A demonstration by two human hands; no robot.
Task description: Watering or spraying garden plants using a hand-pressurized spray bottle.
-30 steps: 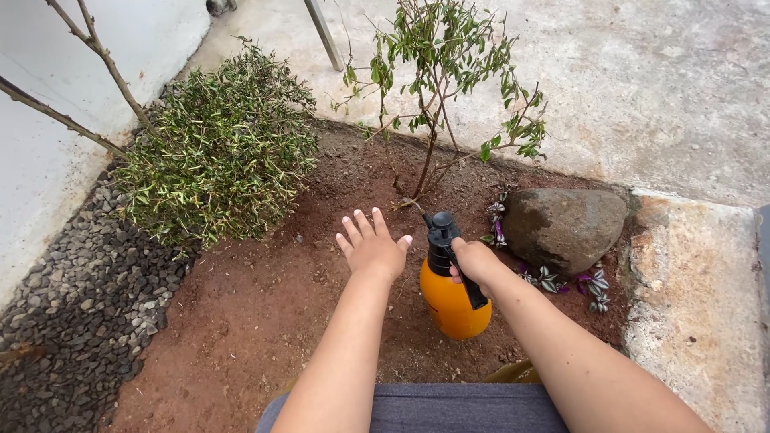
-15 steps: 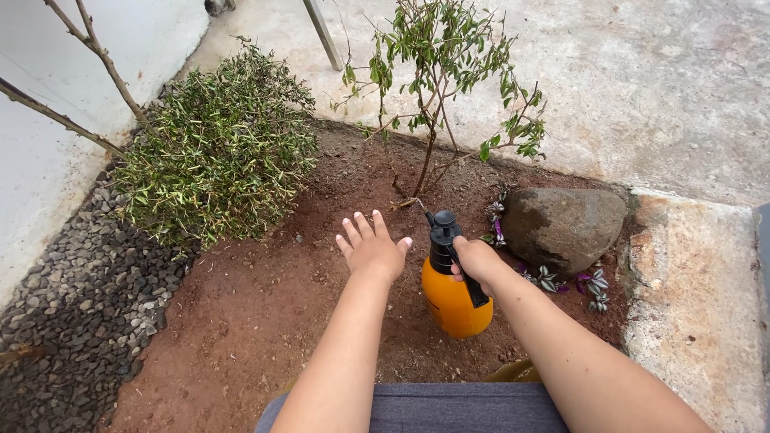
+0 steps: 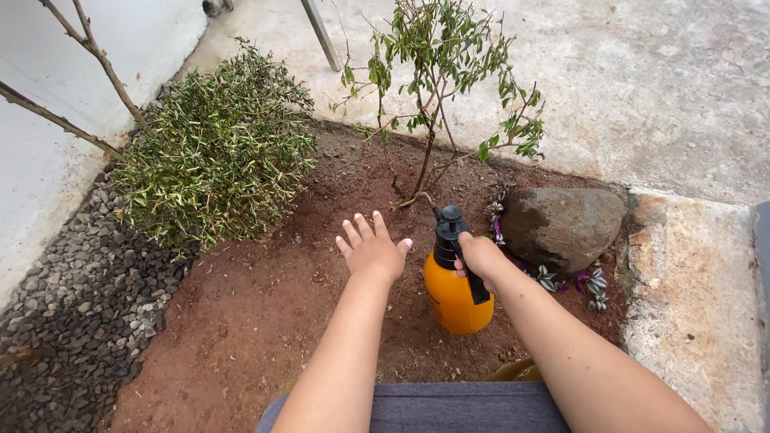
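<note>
Where the red-brown soil bed (image 3: 257, 313) meets the white wall, a strip of dark gravel (image 3: 80, 297) is seen, far to the left of the orange spray bottle (image 3: 455, 297). A low, dense shrub (image 3: 216, 152) is rooted up and to the left of the bottle. Just left of the bottle, the left hand (image 3: 372, 248) is held flat above the soil, fingers spread, nothing gripped. The bottle itself is stood upright on the soil, and its black pump head is clasped by the right hand (image 3: 481, 258), which is closed around the handle. Beyond the bottle a thin sapling (image 3: 437, 72) is planted. To the bottle's right a grey rock (image 3: 561, 226) is set, with small purple-leaved plants (image 3: 573, 285) below it.
</note>
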